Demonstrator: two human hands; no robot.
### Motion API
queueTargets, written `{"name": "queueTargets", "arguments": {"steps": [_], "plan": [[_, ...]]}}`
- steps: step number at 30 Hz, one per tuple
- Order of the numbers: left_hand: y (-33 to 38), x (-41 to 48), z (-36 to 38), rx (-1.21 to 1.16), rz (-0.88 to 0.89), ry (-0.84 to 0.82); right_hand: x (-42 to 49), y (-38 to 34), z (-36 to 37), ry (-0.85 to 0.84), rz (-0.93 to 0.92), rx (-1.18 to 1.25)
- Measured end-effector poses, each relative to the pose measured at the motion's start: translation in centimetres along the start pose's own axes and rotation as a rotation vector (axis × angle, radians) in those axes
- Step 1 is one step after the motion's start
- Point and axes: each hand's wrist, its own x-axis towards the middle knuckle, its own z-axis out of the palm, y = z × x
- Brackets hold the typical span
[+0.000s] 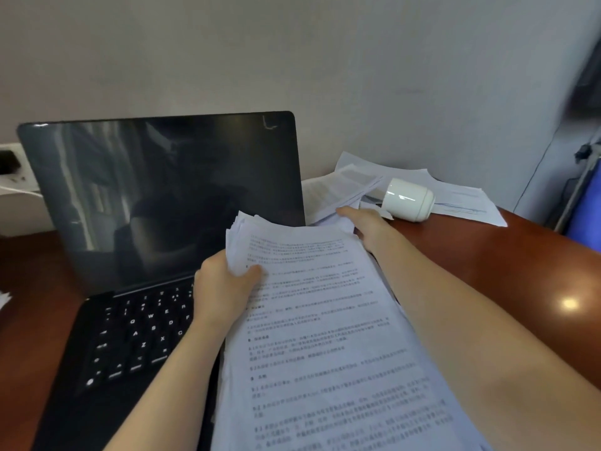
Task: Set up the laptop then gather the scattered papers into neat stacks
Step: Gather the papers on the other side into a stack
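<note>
1. Pale grey wall (pixel 357 60) backs a reddish-brown polished wooden bench (pixel 504 271). Its rounded right edge curves toward the viewer, and bare wood with a bright glare spot lies open between that edge and the right forearm.
2. An open black laptop (pixel 162 190) stands on the bench's left half with its screen dark. The screen's right edge is just beside the loose white papers (pixel 461 198) fanned out at the back right.
3. A white ceramic cup (pixel 408 198) lies on its side on those loose papers.
4. The left hand (pixel 224 288) grips the left edge of a thick stack of white printed sheets (pixel 325 336), thumb on top. The stack covers the right part of the keyboard.
5. The right hand (pixel 367 226) is at the stack's far right corner, against the near edge of the loose papers. Its fingers are mostly hidden, so I cannot tell whether it holds anything.
6. Keyboard letters W, E, R, A, S, D, Z and X can be read; the sheets' printed lines are too blurred to read.
7. A white wall socket (pixel 13 170) sits at the far left.
</note>
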Motion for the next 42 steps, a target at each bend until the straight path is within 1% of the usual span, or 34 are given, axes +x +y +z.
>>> {"name": "queueTargets", "arguments": {"steps": [2, 4, 6, 9, 12, 15, 18, 21, 24, 26, 28, 33, 35, 39, 42], "plan": [[-0.1, 0.1, 0.0, -0.004, 0.006, -0.003, -0.2, -0.3, 0.3, -0.041, -0.02, -0.102], [-0.3, 0.2, 0.0, -0.006, 0.005, -0.008, 0.1, -0.7, 0.6, -0.078, -0.037, -0.122], [-0.5, 0.2, 0.0, -0.01, 0.002, -0.013, -0.1, -1.6, 1.1, -0.073, -0.06, -0.127], [-0.6, 0.3, 0.0, -0.011, 0.004, -0.017, 0.8, -2.6, 1.9, 0.033, -0.075, -0.072], [-0.7, 0.4, 0.1, -0.009, 0.005, -0.014, 1.2, -2.6, 2.5, 0.12, -0.09, -0.066], [-0.7, 0.4, 0.1, -0.006, 0.013, -0.015, 1.2, -2.5, 3.2, 0.169, -0.195, 0.007], [-0.7, 0.3, 0.0, -0.011, 0.011, -0.015, 0.4, -2.8, 3.6, 0.221, -0.308, 0.023], [-0.5, 0.0, -0.2, -0.022, 0.009, -0.022, -0.1, -3.6, 3.5, 0.296, -0.374, 0.064], [-0.4, -0.2, -0.3, -0.02, 0.014, -0.016, -0.7, -4.8, 2.8, 0.411, -0.407, 0.066], [-0.4, -0.2, -0.3, -0.017, 0.012, -0.016, -1.1, -5.4, 2.1, 0.488, -0.42, 0.121], [-0.5, -0.1, -0.3, -0.021, 0.009, -0.023, -1.3, -5.9, 1.5, 0.546, -0.449, 0.225], [-0.5, -0.2, -0.3, -0.03, 0.009, -0.032, -2.3, -8.2, -1.6, 0.632, -0.487, 0.513], [-0.3, -0.2, -0.5, -0.043, 0.013, -0.043, -2.9, -8.6, -3.4, 0.661, -0.489, 0.578], [0.3, -0.8, -0.9, -0.115, 0.036, -0.116, -4.6, -7.4, -7.2, 0.693, -0.424, 0.7], [1.0, -1.4, -1.3, -0.19, 0.007, -0.184, -6.9, -6.1, -10.9, 0.699, -0.352, 0.795]]}}
